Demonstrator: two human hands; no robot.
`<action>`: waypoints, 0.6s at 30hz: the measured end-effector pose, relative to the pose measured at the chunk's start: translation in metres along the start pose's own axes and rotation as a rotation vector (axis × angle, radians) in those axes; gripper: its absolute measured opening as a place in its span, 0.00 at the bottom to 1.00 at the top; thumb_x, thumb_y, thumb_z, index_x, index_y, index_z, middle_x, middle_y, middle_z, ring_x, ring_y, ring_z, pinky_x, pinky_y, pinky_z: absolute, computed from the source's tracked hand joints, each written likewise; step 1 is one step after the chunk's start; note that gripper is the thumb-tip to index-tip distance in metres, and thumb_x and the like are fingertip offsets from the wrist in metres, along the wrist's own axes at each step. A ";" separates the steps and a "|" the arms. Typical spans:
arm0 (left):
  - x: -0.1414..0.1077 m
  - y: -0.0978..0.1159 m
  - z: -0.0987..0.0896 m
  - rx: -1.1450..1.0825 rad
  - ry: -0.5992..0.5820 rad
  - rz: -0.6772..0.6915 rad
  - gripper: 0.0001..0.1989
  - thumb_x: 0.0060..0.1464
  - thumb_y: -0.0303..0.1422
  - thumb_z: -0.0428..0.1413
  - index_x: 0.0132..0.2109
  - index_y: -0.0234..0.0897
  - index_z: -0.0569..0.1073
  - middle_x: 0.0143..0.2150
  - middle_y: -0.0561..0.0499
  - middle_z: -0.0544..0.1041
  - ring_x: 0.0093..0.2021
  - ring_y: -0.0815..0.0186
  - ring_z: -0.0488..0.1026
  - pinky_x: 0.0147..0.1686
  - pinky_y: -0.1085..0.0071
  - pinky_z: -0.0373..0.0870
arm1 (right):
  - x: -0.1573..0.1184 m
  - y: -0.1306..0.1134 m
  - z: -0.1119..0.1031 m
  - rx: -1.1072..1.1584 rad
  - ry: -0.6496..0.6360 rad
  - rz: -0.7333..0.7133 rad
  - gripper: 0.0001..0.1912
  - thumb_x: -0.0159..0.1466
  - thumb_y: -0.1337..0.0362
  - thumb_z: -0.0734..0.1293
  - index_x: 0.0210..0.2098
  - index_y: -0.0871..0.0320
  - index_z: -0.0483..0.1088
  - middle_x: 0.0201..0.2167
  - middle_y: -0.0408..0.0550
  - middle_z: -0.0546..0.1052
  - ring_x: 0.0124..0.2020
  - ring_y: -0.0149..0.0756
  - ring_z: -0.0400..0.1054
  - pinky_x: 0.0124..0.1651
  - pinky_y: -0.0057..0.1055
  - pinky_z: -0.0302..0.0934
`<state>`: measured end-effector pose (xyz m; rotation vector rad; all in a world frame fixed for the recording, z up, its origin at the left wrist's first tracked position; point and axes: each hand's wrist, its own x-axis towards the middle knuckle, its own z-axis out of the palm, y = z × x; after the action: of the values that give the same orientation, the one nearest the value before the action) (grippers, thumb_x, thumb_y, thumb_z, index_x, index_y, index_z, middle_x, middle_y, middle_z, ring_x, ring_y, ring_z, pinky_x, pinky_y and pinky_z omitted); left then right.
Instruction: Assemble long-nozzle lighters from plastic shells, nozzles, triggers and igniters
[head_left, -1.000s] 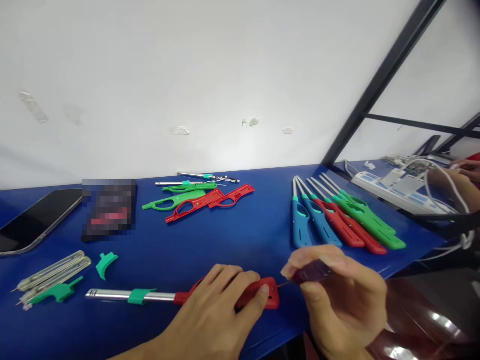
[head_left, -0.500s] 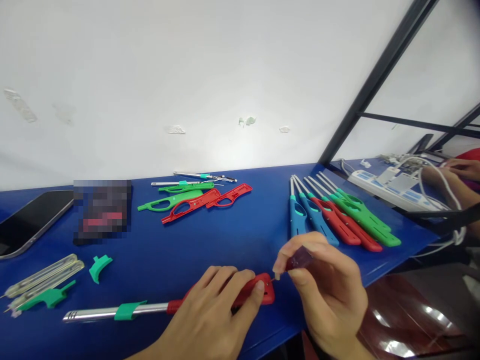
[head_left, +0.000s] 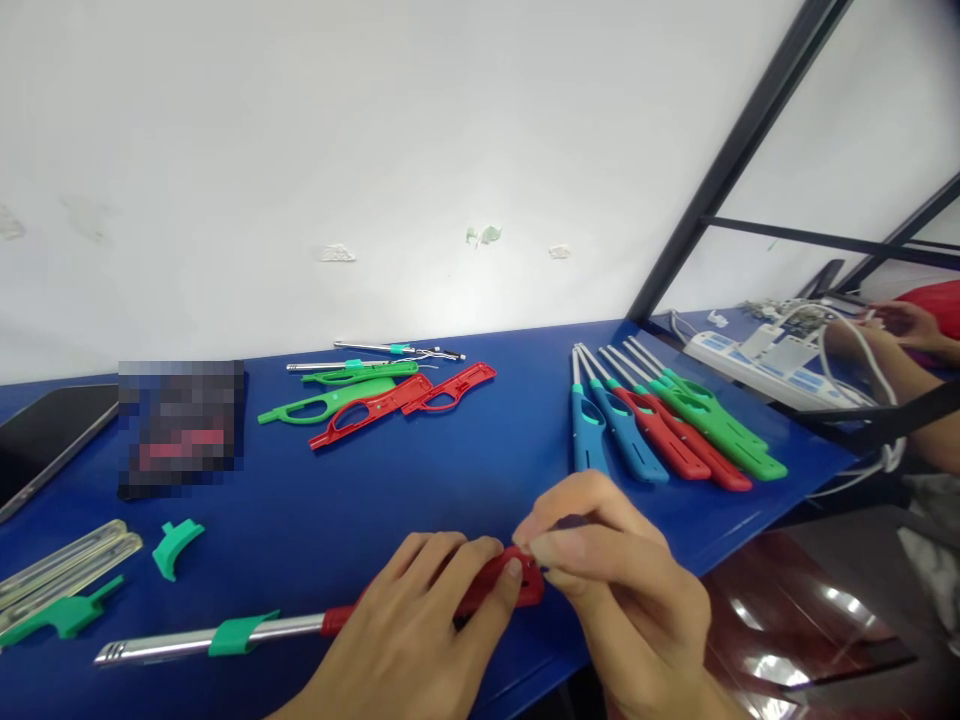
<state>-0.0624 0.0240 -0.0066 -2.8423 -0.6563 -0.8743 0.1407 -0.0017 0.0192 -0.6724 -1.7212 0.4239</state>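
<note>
My left hand lies across the red handle of a long-nosed gas lighter, fingers and thumb pressing it to the table. Its silver tube points left and carries a green collar. At the handle's right end, my right hand is closed in a pinch. Between its fingers a bit of a small dark purple thing shows; the fingers hide most of it. A curved green trigger piece, another green part and clear fuel tubes lie to the left.
Several blue, red and green lighters lie in a row at right. Red and green shell halves and metal tubes lie near the wall. A phone and blurred dark packet sit left. Beyond the frame are power strips and another person's hands.
My right hand has moved left, closer to the handle's end, and its fingers now cover most of the dark thing and its thin metal tip. My left hand keeps pressing on the lighter.
</note>
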 end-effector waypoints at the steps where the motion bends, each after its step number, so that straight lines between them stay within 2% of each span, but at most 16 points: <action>1: 0.000 -0.001 0.001 0.002 -0.008 0.001 0.22 0.76 0.41 0.41 0.62 0.33 0.72 0.52 0.43 0.81 0.45 0.57 0.75 0.44 0.60 0.73 | 0.001 0.000 0.000 -0.010 0.015 -0.005 0.34 0.68 0.80 0.62 0.66 0.40 0.68 0.44 0.45 0.78 0.40 0.36 0.71 0.35 0.33 0.72; 4: 0.000 -0.001 0.000 0.004 -0.022 0.000 0.25 0.76 0.45 0.40 0.62 0.34 0.73 0.53 0.43 0.81 0.46 0.57 0.75 0.45 0.60 0.73 | 0.005 0.003 -0.002 -0.038 0.032 -0.026 0.35 0.68 0.80 0.65 0.67 0.41 0.66 0.46 0.43 0.81 0.40 0.37 0.68 0.40 0.36 0.70; 6: 0.001 -0.001 -0.003 0.003 -0.016 -0.006 0.27 0.76 0.47 0.40 0.61 0.34 0.73 0.53 0.44 0.81 0.46 0.57 0.75 0.45 0.61 0.73 | 0.006 0.005 -0.004 -0.027 0.047 -0.012 0.33 0.68 0.79 0.66 0.66 0.42 0.67 0.47 0.41 0.81 0.39 0.35 0.67 0.40 0.36 0.68; 10: 0.002 0.000 -0.007 0.017 -0.017 -0.031 0.25 0.76 0.45 0.40 0.60 0.38 0.75 0.53 0.46 0.82 0.48 0.58 0.76 0.47 0.62 0.73 | 0.010 0.003 -0.009 -0.015 0.072 0.083 0.23 0.74 0.72 0.63 0.62 0.44 0.71 0.52 0.42 0.81 0.45 0.36 0.72 0.47 0.38 0.69; 12: 0.001 0.000 -0.007 0.019 -0.032 -0.030 0.25 0.77 0.45 0.39 0.60 0.39 0.75 0.53 0.47 0.82 0.47 0.59 0.76 0.47 0.63 0.73 | 0.012 0.000 -0.011 0.009 0.072 0.133 0.21 0.76 0.72 0.61 0.61 0.45 0.73 0.54 0.43 0.81 0.47 0.36 0.75 0.48 0.37 0.71; 15: 0.001 0.001 -0.006 0.006 -0.032 -0.025 0.26 0.76 0.46 0.38 0.60 0.38 0.75 0.52 0.47 0.82 0.47 0.59 0.76 0.46 0.63 0.74 | 0.015 -0.003 -0.012 0.069 0.087 0.092 0.22 0.72 0.75 0.66 0.58 0.45 0.75 0.47 0.42 0.84 0.42 0.35 0.76 0.42 0.34 0.72; 18: 0.001 0.002 -0.006 0.019 -0.023 -0.039 0.24 0.77 0.44 0.39 0.61 0.38 0.75 0.53 0.48 0.82 0.47 0.59 0.77 0.46 0.63 0.73 | 0.016 -0.005 -0.011 0.011 0.102 0.010 0.22 0.68 0.75 0.72 0.56 0.46 0.76 0.42 0.40 0.83 0.40 0.35 0.72 0.42 0.33 0.71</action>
<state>-0.0632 0.0212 -0.0011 -2.8365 -0.7209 -0.8376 0.1482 0.0041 0.0374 -0.6838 -1.6183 0.3987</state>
